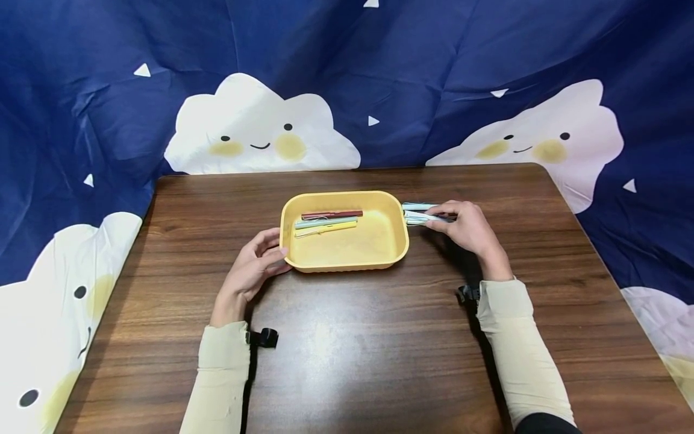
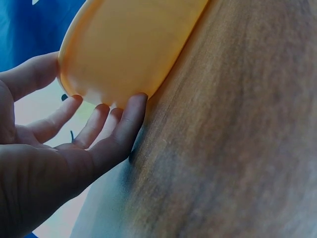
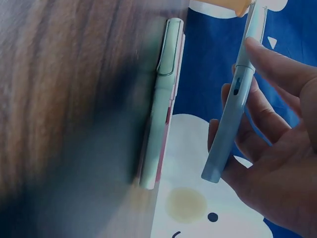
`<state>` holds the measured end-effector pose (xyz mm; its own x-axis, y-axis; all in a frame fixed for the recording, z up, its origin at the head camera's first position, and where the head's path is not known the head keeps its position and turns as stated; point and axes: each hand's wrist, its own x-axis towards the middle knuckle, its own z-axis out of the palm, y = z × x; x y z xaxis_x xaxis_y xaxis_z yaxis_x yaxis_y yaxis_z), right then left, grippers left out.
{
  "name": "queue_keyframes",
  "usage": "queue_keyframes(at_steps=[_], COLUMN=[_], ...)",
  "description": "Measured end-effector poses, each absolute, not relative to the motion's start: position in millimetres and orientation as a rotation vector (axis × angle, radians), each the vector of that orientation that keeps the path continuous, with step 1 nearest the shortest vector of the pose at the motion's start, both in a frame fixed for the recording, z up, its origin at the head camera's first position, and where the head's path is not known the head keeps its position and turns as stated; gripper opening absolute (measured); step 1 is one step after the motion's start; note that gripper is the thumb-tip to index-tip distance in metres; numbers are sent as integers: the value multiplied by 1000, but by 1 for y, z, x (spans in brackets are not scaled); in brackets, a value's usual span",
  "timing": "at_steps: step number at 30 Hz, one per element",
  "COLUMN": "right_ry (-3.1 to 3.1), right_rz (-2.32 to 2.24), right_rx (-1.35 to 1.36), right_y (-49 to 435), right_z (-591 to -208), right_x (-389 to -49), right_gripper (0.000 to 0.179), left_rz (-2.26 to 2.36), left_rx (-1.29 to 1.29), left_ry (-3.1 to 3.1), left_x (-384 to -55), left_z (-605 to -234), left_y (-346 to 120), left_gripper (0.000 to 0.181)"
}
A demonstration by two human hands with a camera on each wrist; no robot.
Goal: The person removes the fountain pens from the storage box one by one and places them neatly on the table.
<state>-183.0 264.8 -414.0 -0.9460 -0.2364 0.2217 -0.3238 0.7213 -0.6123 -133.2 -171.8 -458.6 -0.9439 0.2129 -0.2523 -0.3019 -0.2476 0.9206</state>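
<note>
A yellow tray [image 1: 374, 244] stands on the table, with a dark red pen [image 1: 347, 214], a pale blue pen [image 1: 325, 222] and a yellow pen [image 1: 331, 228] lying inside at its left. My left hand [image 1: 250, 268] grips the tray's left end, bent fingers [image 2: 130, 121] against the outer wall and thumb at the rim. Right of the tray, my right hand [image 1: 466, 229] pinches a capped light blue fountain pen [image 3: 229, 121] between thumb and fingers, tilted in the right wrist view. Beside it on the table lie a mint green pen [image 3: 159, 114] and a partly hidden pink pen [image 3: 163, 153].
The brown wooden table [image 1: 368, 349] ends at a back edge just behind the tray. A dark blue cloth [image 1: 401, 66] with smiling white clouds hangs behind it. Black straps [image 1: 265, 337] sit at both wrists.
</note>
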Motion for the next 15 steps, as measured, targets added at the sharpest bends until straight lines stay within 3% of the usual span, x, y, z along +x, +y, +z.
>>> queue_keyframes(at_steps=[15], right_ry=[-2989], right_rz=[996], right_rx=[353], right_y=[273], right_z=[-432], right_x=[-189], right_gripper=[19], left_rz=[2252], left_rx=[-100], left_ry=[1677], left_x=[-133], left_z=[-458], left_y=[-172], left_gripper=[59])
